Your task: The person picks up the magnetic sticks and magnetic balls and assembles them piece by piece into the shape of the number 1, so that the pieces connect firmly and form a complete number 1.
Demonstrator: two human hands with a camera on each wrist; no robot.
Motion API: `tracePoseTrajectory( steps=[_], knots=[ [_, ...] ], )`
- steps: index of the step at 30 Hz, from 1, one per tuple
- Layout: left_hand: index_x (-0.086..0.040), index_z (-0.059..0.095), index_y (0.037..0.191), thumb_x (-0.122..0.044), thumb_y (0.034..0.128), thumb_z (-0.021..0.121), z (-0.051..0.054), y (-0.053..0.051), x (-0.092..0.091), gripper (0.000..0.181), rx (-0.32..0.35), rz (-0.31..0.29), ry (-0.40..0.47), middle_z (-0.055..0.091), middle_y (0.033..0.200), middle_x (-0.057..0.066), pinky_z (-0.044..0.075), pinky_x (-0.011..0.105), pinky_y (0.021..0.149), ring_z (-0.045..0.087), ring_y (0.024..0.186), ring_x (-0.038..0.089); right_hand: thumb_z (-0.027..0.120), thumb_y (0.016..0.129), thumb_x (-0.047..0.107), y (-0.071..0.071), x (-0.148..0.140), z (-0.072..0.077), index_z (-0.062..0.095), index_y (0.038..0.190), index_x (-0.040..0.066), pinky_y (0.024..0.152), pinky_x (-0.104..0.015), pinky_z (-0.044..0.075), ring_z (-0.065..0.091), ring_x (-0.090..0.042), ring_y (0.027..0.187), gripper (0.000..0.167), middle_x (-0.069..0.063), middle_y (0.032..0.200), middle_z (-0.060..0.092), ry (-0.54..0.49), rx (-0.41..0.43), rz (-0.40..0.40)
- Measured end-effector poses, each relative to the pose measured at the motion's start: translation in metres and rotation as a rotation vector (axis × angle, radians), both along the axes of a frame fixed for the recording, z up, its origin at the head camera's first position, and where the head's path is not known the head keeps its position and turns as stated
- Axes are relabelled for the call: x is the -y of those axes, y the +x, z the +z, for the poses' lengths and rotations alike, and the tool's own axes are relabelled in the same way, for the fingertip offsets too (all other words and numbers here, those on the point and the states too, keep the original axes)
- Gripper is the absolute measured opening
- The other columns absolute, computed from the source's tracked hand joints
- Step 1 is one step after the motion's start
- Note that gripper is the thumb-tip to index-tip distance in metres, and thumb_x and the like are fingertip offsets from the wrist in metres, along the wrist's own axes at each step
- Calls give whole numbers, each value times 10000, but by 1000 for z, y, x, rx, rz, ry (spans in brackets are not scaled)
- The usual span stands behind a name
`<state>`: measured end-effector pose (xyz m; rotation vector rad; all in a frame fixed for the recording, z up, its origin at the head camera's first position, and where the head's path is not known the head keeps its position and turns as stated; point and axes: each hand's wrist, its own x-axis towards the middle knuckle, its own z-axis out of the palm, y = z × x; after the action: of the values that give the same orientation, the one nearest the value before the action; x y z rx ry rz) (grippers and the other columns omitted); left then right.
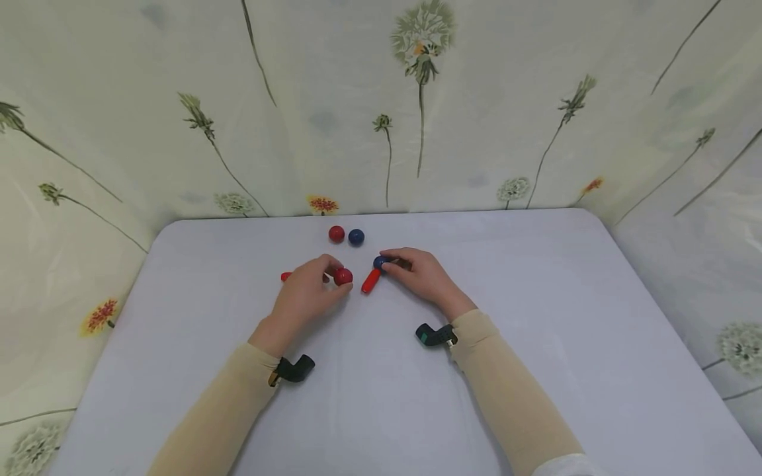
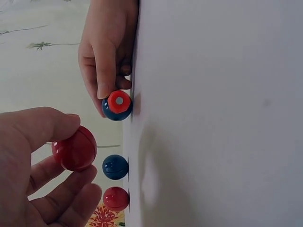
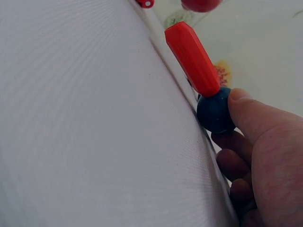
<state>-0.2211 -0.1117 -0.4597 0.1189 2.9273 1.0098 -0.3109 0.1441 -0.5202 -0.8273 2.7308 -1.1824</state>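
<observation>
My left hand (image 1: 306,287) pinches a shiny red ball (image 1: 342,276) between thumb and fingers, and in the left wrist view that ball (image 2: 75,149) appears held off the table. With thumb and fingertips, my right hand (image 1: 421,274) grips a dark blue ball (image 3: 215,111). A red faceted rod (image 3: 193,59) is joined end-on to this blue ball and points away from the hand. In the left wrist view, the rod's end (image 2: 119,100) shows a small silvery disc at its centre. The two held pieces are apart.
Behind the hands, a second red ball (image 1: 336,234) and a second blue ball (image 1: 356,237) sit side by side on the white table (image 1: 369,410). Part of another red piece (image 1: 286,276) sticks out beyond the left hand, mostly hidden. Flower-patterned cloth (image 1: 333,152) surrounds the table.
</observation>
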Motion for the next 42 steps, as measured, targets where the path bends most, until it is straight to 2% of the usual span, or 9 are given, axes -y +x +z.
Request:
tracePoseTrajectory(
  steps=[7, 16, 23, 33, 42],
  knots=[
    [-187, 611, 1100, -351, 851, 765, -5, 12, -1, 335, -10, -20, 36, 626, 981, -49, 524, 332, 777, 578, 915, 164, 608, 945, 509, 0, 0, 0, 657, 1299, 281, 842, -339, 500, 576, -95, 919, 424, 110, 1138, 658, -3, 5, 4],
    [-190, 606, 1081, -342, 840, 780, -10, 23, -4, 334, -15, -14, 12, 630, 950, -58, 518, 291, 710, 573, 855, 142, 607, 939, 522, 0, -1, 0, 652, 1304, 290, 858, -344, 500, 575, -95, 929, 436, 106, 1151, 655, -2, 7, 8],
    [-189, 618, 1034, -376, 832, 773, -13, 31, -6, 315, 9, -26, 39, 637, 889, -55, 496, 295, 683, 571, 803, 140, 617, 942, 498, 0, -1, 3, 658, 1298, 278, 863, -347, 502, 580, -96, 937, 421, 103, 1155, 655, -12, 11, 16],
    [-214, 611, 1000, -407, 825, 771, -28, 30, -9, 306, -2, -42, 25, 619, 857, -99, 491, 281, 678, 562, 793, 125, 623, 943, 491, 1, -1, 4, 651, 1308, 289, 868, -350, 504, 579, -98, 945, 418, 101, 1170, 653, -14, 23, 9],
    [-207, 615, 999, -398, 822, 784, -33, 29, -9, 311, -19, -50, 40, 610, 851, -100, 483, 286, 666, 553, 782, 131, 616, 938, 512, 0, -1, 3, 654, 1304, 285, 852, -337, 503, 578, -94, 928, 433, 108, 1155, 654, -6, 23, 11]
  ],
)
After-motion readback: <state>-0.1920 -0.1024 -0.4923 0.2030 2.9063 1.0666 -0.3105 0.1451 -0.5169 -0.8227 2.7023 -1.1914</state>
